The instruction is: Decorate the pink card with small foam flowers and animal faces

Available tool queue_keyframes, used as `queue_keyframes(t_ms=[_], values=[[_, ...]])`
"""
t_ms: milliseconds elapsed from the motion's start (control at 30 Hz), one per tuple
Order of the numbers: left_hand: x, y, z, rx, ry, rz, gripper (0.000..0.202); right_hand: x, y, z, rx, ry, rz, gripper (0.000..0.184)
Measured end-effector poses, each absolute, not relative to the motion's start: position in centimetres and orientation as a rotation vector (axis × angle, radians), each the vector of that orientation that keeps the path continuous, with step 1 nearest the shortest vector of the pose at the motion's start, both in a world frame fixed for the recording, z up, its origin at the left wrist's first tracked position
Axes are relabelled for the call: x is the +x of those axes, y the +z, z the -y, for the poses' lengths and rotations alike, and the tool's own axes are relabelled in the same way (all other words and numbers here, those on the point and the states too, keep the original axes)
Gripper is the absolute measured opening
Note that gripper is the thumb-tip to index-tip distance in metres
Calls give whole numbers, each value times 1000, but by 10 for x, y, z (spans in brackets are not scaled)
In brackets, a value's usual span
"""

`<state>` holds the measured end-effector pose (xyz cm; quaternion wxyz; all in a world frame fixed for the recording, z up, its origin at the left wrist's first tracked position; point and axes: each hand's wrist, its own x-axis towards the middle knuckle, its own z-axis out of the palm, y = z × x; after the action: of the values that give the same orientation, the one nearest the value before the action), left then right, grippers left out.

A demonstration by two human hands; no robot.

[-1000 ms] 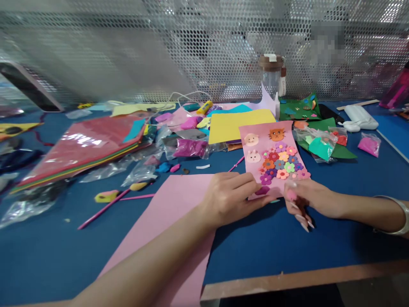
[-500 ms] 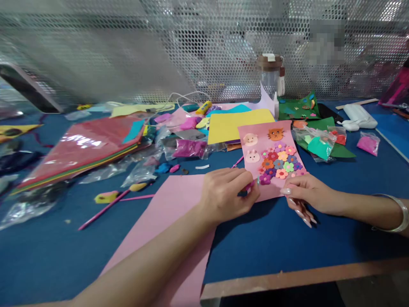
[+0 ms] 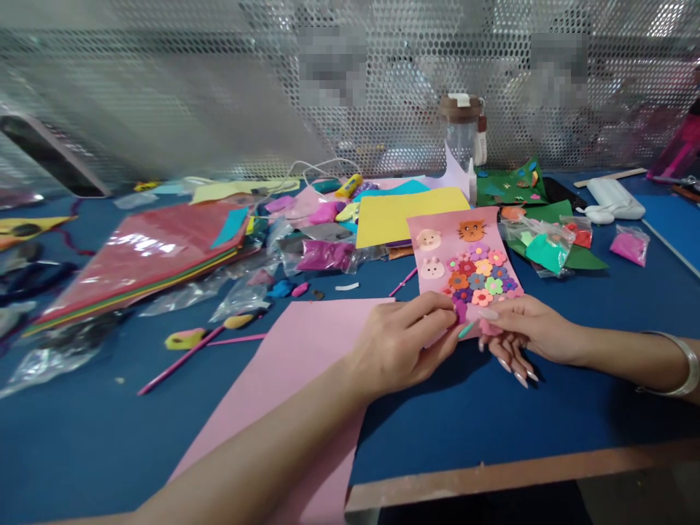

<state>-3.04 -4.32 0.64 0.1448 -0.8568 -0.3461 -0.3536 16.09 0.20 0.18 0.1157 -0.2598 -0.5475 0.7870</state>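
A pink card (image 3: 464, 248) covered with foam flowers and three animal faces lies on the blue table (image 3: 492, 408). My left hand (image 3: 399, 343) is at the card's near left corner, its fingers pinched together on a small purple foam flower (image 3: 461, 312). My right hand (image 3: 519, 332) rests on the card's near right corner, thumb on top and fingers curled under the edge, holding it. A big pink sheet (image 3: 295, 379) lies under my left forearm.
A stack of coloured foam sheets in plastic (image 3: 142, 255) lies at the left. A yellow sheet (image 3: 405, 211), green foam pieces (image 3: 547, 248), small bags of bits, a pink stick (image 3: 186, 357) and a clear jar (image 3: 462, 131) crowd the back. A perforated metal screen stands behind.
My left hand has slid right along the card's near edge and now pinches a purple flower. My right hand has shifted slightly left and curled under the card's corner.
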Motion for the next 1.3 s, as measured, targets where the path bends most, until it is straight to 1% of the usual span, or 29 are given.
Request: queue_keyframes(t_ms=[133, 267, 367, 533, 667, 767, 867, 1033, 1167, 1300], values=[[-32, 4, 42, -2484, -1009, 947, 7, 161, 3, -3, -705, 2319, 1629, 18], [-33, 3, 41, -2466, -1003, 928, 10, 160, 4, -4, -687, 2340, 1582, 10], [-32, 4, 42, -2438, -991, 973, 10, 161, 4, -4, -715, 2317, 1612, 13], [-31, 6, 42, -2507, -912, 994, 14, 163, 4, -2, -824, 2232, 1746, 28], [-27, 4, 42, -2547, -850, 969, 18, 162, 7, 0, -797, 2222, 1807, 31], [-23, 2, 42, -2543, -821, 935, 25, 161, 9, 2, -809, 2168, 1897, 32], [-21, 2, 43, -2539, -802, 916, 28, 161, 10, 2, -824, 2145, 1958, 32], [-23, 2, 43, -2525, -806, 866, 24, 161, 9, 1, -848, 2149, 1915, 28], [-27, 1, 42, -2435, -953, 902, 17, 159, 5, 2, -895, 2203, 1625, 23], [-29, 4, 43, -2327, -1128, 1035, 18, 158, 4, 1, -919, 2143, 1425, 19]])
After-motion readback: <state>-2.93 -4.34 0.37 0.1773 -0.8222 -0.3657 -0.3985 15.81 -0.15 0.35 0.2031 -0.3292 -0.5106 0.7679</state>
